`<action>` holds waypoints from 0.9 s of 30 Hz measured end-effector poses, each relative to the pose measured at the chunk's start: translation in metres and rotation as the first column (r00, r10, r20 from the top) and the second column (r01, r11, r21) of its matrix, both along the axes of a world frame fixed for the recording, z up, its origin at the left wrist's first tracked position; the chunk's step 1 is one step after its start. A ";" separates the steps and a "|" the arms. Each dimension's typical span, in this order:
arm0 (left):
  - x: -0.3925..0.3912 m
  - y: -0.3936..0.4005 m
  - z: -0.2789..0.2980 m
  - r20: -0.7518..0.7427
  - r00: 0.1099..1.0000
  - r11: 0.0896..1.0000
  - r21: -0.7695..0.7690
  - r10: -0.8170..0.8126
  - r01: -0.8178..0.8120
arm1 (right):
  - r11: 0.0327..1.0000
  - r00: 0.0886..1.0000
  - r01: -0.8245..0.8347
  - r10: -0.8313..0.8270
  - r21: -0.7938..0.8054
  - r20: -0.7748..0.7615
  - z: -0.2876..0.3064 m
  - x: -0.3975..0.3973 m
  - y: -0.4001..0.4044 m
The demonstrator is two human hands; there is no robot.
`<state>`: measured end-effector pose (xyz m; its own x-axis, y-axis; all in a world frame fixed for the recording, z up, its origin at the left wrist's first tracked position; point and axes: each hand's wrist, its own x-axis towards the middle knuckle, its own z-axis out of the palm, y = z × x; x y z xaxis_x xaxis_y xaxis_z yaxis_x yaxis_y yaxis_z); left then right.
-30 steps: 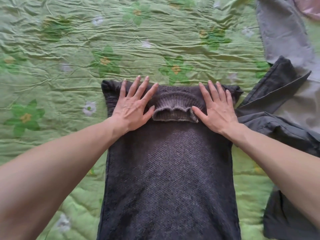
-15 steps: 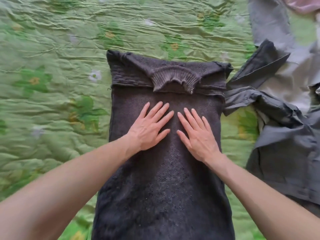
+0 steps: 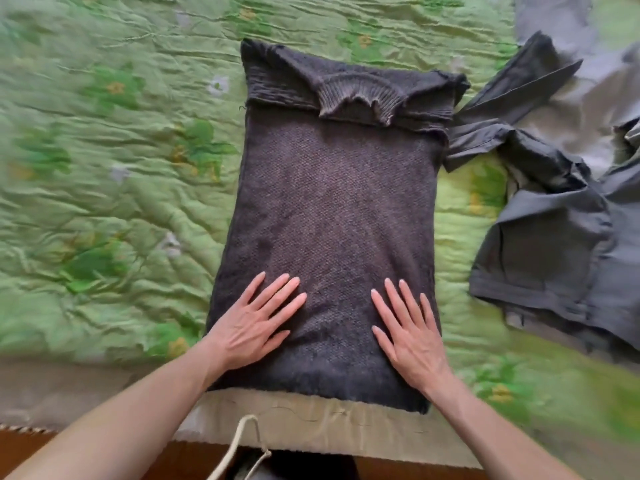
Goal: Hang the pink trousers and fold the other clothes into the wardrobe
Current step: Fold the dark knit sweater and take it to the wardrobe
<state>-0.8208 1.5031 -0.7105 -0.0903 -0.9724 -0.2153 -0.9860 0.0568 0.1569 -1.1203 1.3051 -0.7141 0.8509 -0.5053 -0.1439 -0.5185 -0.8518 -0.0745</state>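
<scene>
A dark grey knitted sweater [image 3: 336,202] lies flat on the bed as a long rectangle, sleeves tucked in and its ribbed collar [image 3: 360,95] at the far end. My left hand [image 3: 254,323] lies flat with straight fingers on the sweater's lower left. Beside it, my right hand [image 3: 412,334] presses flat on the lower right. Both hands sit close to the hem at the bed's near edge. No pink trousers are in sight.
A green flowered quilt [image 3: 104,168] covers the bed. A crumpled dark grey garment [image 3: 561,216] lies just right of the sweater, with lighter grey cloth [image 3: 595,109] behind it. Wooden floor [image 3: 31,452] and a pale cord [image 3: 239,441] show below the bed edge.
Both hands have slid from beside the collar down the sweater's length to near the hem, staying flat on it. The view has shifted back toward the bed edge.
</scene>
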 end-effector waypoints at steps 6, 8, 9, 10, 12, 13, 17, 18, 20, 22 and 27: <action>0.003 0.044 0.010 0.008 0.999 0.999 -0.009 -0.051 0.051 | 0.991 0.986 -0.126 0.129 -0.041 0.105 0.000 -0.044 0.017; 0.005 0.053 0.016 0.002 1.000 0.999 -0.017 -0.027 0.027 | 0.978 0.974 -0.203 0.206 -0.035 0.095 0.004 -0.056 0.024; 0.006 0.056 0.020 -0.001 1.000 1.000 -0.003 -0.012 0.012 | 0.973 0.969 -0.232 0.233 -0.015 0.088 0.007 -0.062 0.027; 0.006 0.059 0.025 0.002 1.000 1.000 0.016 -0.004 0.004 | 0.970 0.967 -0.244 0.242 0.010 0.084 0.010 -0.066 0.030; 0.007 0.067 0.031 0.026 0.999 0.995 0.094 -0.018 0.016 | 0.971 0.973 -0.228 0.223 0.077 0.060 0.018 -0.073 0.035; 0.007 0.071 0.033 0.051 0.998 0.988 0.152 -0.034 0.026 | 0.971 0.977 -0.212 0.210 0.107 0.025 0.022 -0.076 0.038; 0.001 0.072 0.040 0.127 0.990 0.959 0.284 -0.060 0.021 | 0.956 0.971 -0.146 0.188 0.256 -0.146 0.034 -0.077 0.048; 0.000 0.071 0.043 0.118 0.991 0.961 0.276 -0.055 0.021 | 0.949 0.972 -0.127 0.177 0.288 -0.152 0.037 -0.076 0.047; 0.006 0.070 0.048 0.083 0.994 0.961 0.273 -0.068 0.043 | 0.936 0.973 -0.125 0.181 0.329 -0.145 0.042 -0.074 0.040; 0.016 0.068 0.057 0.055 0.992 0.940 0.330 -0.115 0.091 | 0.918 0.966 -0.155 0.219 0.366 -0.139 0.045 -0.077 0.034; 0.031 0.052 0.078 -0.081 0.996 0.893 0.442 -0.049 0.080 | 0.863 0.958 -0.177 0.261 0.473 -0.117 0.057 -0.085 0.016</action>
<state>-0.7893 1.5556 -0.6327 -0.1785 -0.7680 -0.6150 -0.9692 0.0293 0.2447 -1.2050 1.3207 -0.6576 0.8727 -0.1522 -0.4640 -0.3626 -0.8384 -0.4070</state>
